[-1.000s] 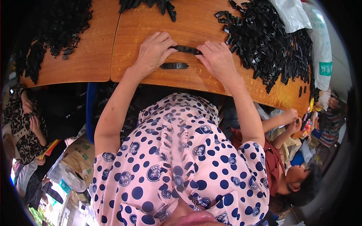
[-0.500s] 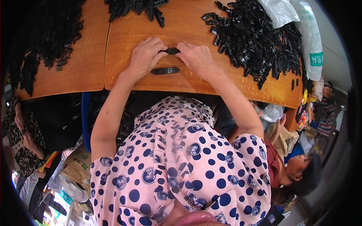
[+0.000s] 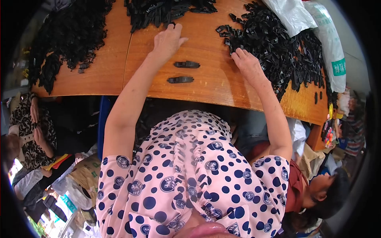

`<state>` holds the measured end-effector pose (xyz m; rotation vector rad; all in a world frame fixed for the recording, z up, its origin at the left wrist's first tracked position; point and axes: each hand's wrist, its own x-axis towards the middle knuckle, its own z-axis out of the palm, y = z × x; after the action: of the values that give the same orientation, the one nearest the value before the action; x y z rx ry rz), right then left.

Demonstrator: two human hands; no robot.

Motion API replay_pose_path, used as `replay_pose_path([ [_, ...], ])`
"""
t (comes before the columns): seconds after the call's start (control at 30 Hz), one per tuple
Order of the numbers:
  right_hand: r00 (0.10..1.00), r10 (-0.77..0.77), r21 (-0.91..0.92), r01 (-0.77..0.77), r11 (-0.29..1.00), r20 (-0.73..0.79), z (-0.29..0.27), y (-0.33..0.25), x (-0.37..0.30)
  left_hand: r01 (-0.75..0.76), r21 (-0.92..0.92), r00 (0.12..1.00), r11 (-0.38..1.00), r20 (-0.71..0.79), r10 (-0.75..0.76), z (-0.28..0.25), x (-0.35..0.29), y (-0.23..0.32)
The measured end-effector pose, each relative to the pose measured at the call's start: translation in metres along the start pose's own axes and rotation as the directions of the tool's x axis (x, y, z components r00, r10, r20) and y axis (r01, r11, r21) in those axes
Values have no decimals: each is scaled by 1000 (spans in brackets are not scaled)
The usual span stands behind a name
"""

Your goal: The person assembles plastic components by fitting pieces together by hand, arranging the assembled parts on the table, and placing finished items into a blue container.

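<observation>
Two assembled black plastic clips lie side by side on the wooden table [image 3: 210,85], one [image 3: 186,64] farther away and one [image 3: 180,79] closer to me. My left hand [image 3: 168,39] reaches up to the near edge of a pile of black plastic parts [image 3: 166,10] at the top middle, fingers touching it. Off to the right, my right hand [image 3: 247,63] rests with its fingertips at the edge of a big heap of black parts [image 3: 278,51]. Whether either hand has a part pinched is hidden.
A third heap of black parts [image 3: 63,39] covers the table's left end. White plastic bags [image 3: 313,27] lie at the upper right. A person in a patterned top [image 3: 27,131] sits at the left, another in a red top [image 3: 313,186] at the lower right.
Both hands let go of the clip they held together, which now lies on the table above the first one. The left hand moved up to the top pile, the right hand to the right heap.
</observation>
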<state>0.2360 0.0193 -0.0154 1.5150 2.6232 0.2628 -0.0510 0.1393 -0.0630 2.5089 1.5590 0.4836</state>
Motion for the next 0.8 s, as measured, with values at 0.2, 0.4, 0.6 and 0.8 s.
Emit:
replay_pose_path([
  [0.2, 852, 518, 880, -193, 433, -68, 18, -38, 11, -93, -499, 991, 861, 34, 127, 6, -40, -14],
  [0.4, 905, 330, 561, -132, 817, -268, 24, -39, 7, -113, -327, 989, 938, 51, 137, -12, -51, -20],
  [0.6, 953, 199, 383, -100, 918, -228, 10, -39, 15, -152, -383, 985, 911, 15, 171, -7, -56, -18],
  [0.8, 948, 188, 491, -40, 870, -257, 3, -50, 50, -241, -467, 966, 851, -29, 257, 4, -50, -10],
])
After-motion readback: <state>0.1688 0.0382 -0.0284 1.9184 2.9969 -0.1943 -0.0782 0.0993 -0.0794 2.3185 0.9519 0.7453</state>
